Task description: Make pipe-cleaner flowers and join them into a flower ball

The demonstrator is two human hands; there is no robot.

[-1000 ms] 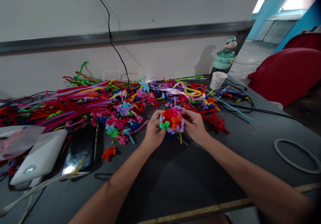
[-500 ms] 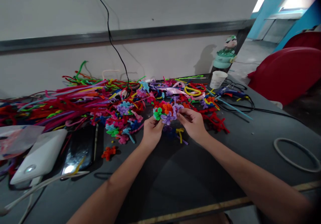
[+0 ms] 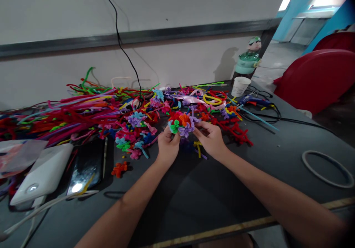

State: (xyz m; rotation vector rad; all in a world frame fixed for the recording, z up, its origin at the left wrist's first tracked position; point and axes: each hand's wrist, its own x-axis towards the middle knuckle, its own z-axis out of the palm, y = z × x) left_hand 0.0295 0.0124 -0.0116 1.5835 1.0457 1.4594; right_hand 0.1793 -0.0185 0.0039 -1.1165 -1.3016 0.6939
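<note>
A small cluster of pipe-cleaner flowers (image 3: 183, 124), in red, orange, green, light blue and purple, is held above the dark table. My left hand (image 3: 168, 144) has its fingers closed on the cluster's left underside. On the right side, my right hand (image 3: 210, 138) pinches the cluster near its purple flowers. A yellow pipe-cleaner piece (image 3: 198, 148) lies on the table just below and between the hands. Loose pipe-cleaner flowers (image 3: 135, 120) are heaped to the left of the hands. An orange flower (image 3: 119, 169) lies apart at the lower left.
Long pipe cleaners (image 3: 91, 111) spread along the wall. A phone (image 3: 87, 166) and a white power bank (image 3: 43, 174) with a cable lie left. Further right are a paper cup (image 3: 240, 86), a green bottle (image 3: 246, 61), a blue tool (image 3: 253, 100) and a grey ring (image 3: 327, 169).
Both hands keep hold of the flower cluster, which has turned slightly. The right hand has shifted a little left, and the whole view has moved slightly.
</note>
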